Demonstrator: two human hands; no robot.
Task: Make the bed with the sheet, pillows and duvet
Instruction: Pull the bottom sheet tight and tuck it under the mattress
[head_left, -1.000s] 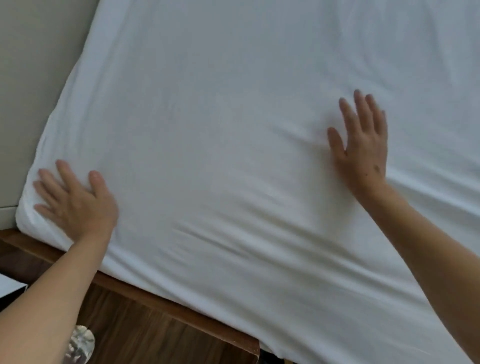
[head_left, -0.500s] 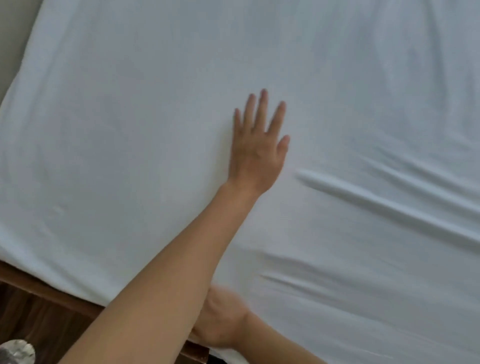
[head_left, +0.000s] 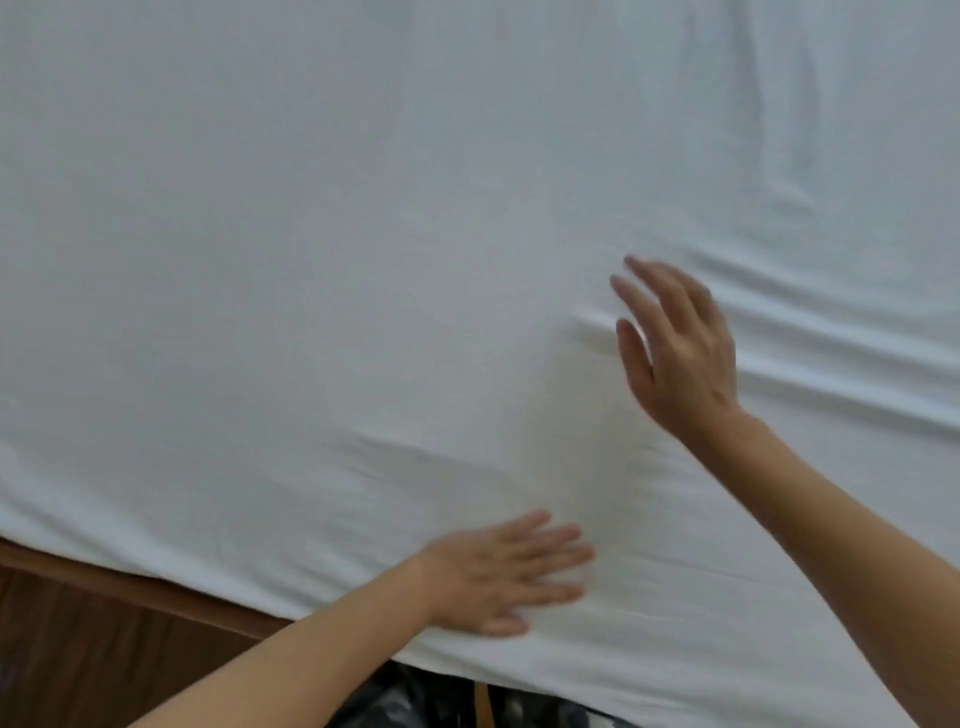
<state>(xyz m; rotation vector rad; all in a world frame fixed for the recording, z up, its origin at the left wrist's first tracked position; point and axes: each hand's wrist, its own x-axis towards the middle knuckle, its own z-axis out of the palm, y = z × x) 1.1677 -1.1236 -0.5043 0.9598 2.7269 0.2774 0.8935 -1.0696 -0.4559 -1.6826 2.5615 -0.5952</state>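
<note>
Since half a second ago the left hand (head_left: 498, 571) has drawn back from the middle of the bed to the near edge, and the right hand (head_left: 675, 353), then half hidden under the left forearm, has moved out over the sheet to the right.

A white sheet (head_left: 363, 234) covers the bed and fills nearly the whole view. Its near edge runs from the left border down toward the bottom right, along the brown wooden bed frame (head_left: 130, 582). Long creases lie on its right part, running roughly parallel to that edge.

That left hand lies palm down on the sheet just inside the near edge, fingers (head_left: 561, 553) straight, spread and pointing right, holding nothing; its forearm comes up from the bottom left.

That right hand is blurred, tilted with fingers (head_left: 660, 296) released and pointing up and left, thumb apart, grasping nothing. Whether it touches the sheet cannot be told. Its forearm enters from the lower right.

Patterned dark cloth (head_left: 426, 701) shows at the bottom edge, below the sheet.
</note>
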